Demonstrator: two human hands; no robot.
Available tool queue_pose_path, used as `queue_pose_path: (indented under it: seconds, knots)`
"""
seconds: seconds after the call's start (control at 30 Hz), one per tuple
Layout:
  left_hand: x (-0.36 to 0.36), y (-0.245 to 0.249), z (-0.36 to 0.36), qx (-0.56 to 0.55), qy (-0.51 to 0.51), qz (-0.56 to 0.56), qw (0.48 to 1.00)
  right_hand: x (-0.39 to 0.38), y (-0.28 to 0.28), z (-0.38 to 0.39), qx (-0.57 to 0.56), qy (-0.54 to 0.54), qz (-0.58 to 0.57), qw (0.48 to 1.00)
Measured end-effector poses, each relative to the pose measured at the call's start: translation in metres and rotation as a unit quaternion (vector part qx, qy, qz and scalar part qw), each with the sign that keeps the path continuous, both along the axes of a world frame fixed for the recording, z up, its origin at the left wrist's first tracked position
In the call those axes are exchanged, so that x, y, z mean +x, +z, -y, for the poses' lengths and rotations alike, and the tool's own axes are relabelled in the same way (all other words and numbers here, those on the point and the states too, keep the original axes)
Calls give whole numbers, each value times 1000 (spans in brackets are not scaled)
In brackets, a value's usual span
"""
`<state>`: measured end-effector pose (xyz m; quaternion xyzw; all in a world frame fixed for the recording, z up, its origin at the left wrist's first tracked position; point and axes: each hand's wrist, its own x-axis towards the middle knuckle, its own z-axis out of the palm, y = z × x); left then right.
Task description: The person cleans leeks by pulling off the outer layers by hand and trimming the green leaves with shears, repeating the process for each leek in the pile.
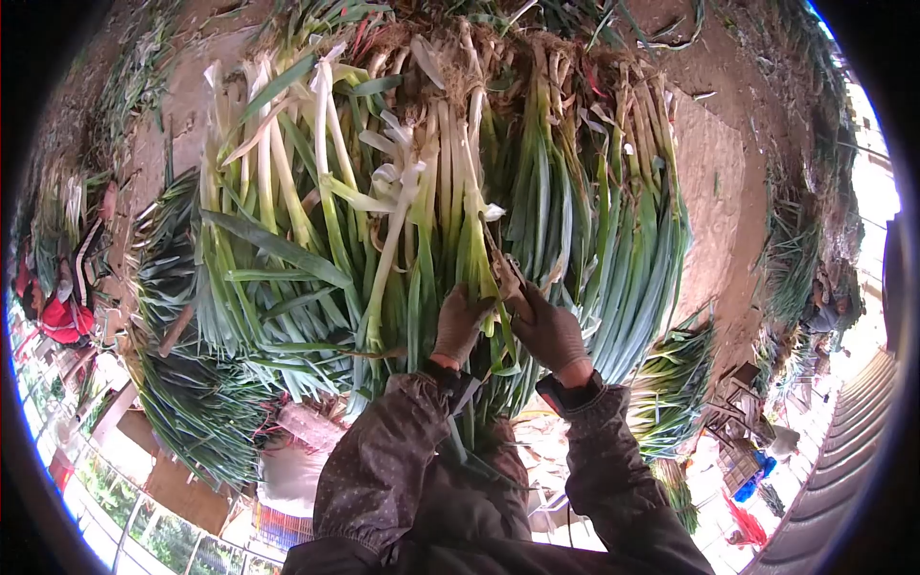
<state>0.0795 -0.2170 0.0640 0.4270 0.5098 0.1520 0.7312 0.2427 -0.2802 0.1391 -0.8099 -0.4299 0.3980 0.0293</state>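
Long green onions with white stems and dark green leaves lie in a wide heap in front of me, roots pointing away. My left hand, in a brownish glove, is closed around the lower part of a pale green onion in the middle of the heap. Just to its right, my right hand, also gloved, is closed on a brown strip that looks like a withered leaf. The strip lies against the onion's side. Its lower end is hidden by my fingers.
Loose white-stemmed green onions lie on the heap's left part. More bundles of green onions sit at lower left, and others at lower right. Bare brown ground shows beside the heap. A red object is at far left.
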Motion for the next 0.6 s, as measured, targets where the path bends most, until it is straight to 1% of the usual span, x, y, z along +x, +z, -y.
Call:
queue_pose_path:
  seconds: [0.13, 0.27, 0.33, 0.43, 0.53, 0.6]
  knots:
    - [1, 0, 4, -24, 14, 3, 1000, 5, -21, -7, 18, -1, 17, 1000]
    - [-3, 1, 4, -32, 3, -3, 999, 11, -31, -21, 12, 2, 15, 1000]
    - [-4, 6, 3, -26, 13, 9, 1000, 13, -26, -27, 8, 3, 4, 1000]
    - [-6, -8, 7, -80, 42, 8, 996, 13, -13, -26, -23, 23, 0, 999]
    - [-12, -20, 7, -89, 44, -2, 995, 5, 4, -21, 4, 5, -3, 1000]
    - [-16, -26, 8, -109, 52, 10, 993, 4, -5, -17, -8, 13, -6, 1000]
